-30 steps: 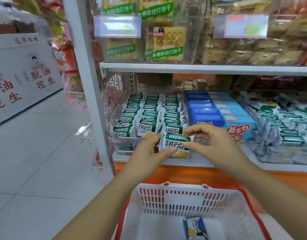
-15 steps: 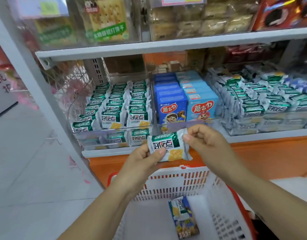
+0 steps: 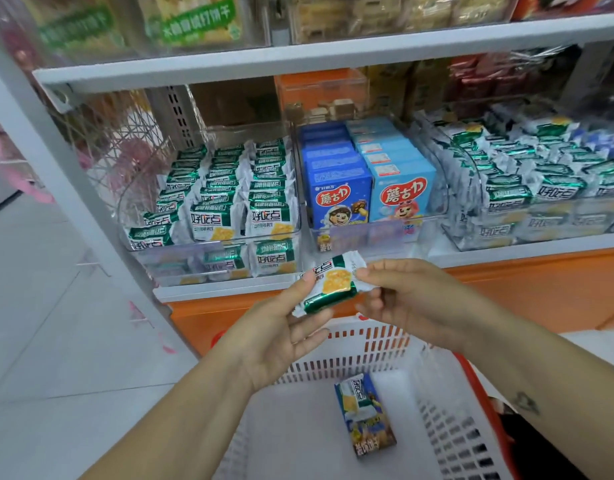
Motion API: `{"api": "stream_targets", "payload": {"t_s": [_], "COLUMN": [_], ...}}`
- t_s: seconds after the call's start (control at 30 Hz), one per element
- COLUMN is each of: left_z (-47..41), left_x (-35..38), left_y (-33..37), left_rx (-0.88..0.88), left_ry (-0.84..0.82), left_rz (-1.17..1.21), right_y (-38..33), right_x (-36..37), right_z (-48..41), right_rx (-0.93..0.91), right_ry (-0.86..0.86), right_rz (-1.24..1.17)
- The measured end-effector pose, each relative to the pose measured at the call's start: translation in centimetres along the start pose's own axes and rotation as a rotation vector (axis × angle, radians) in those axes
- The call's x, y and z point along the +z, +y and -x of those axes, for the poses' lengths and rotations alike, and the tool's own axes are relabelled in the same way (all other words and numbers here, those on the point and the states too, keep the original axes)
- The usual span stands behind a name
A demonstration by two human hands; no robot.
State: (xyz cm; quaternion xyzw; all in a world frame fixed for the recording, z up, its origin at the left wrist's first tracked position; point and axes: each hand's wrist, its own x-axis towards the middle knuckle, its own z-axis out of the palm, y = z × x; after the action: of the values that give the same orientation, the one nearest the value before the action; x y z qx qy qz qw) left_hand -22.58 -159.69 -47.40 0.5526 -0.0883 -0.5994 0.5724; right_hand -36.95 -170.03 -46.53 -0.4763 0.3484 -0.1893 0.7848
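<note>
Pinching green cracker packet (image 3: 328,287) at both ends — left hand (image 3: 281,329), right hand (image 3: 412,299) — over basket (image 3: 367,344); packet corners hidden in grip.

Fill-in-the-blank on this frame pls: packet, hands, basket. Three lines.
The green cracker packet is held by ____ hands: left hand and right hand.
It is held above the white ____, not inside it.
The cartoon-printed boxes beyond it are ____.
Missing: both; basket; blue.
</note>
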Motion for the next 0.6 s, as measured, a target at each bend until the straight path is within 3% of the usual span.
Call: {"api": "stream_targets", "payload": {"t_s": [0.23,0.6], "left_z": [0.16,0.61], "left_x": [-0.41,-0.84], "left_y": [0.47,0.93], "left_rx": [-0.03,-0.005], "left_ry": [-0.006,-0.03], "left_rz": [0.059,-0.058], "right_y": [-0.23,-0.7], "right_x": [-0.43,-0.8], "right_z": [0.04,0.1], "right_rx": [0.073,0.138], "right_ry": [0.077,0.108], "right_rz": [-0.151,-0.247]}}
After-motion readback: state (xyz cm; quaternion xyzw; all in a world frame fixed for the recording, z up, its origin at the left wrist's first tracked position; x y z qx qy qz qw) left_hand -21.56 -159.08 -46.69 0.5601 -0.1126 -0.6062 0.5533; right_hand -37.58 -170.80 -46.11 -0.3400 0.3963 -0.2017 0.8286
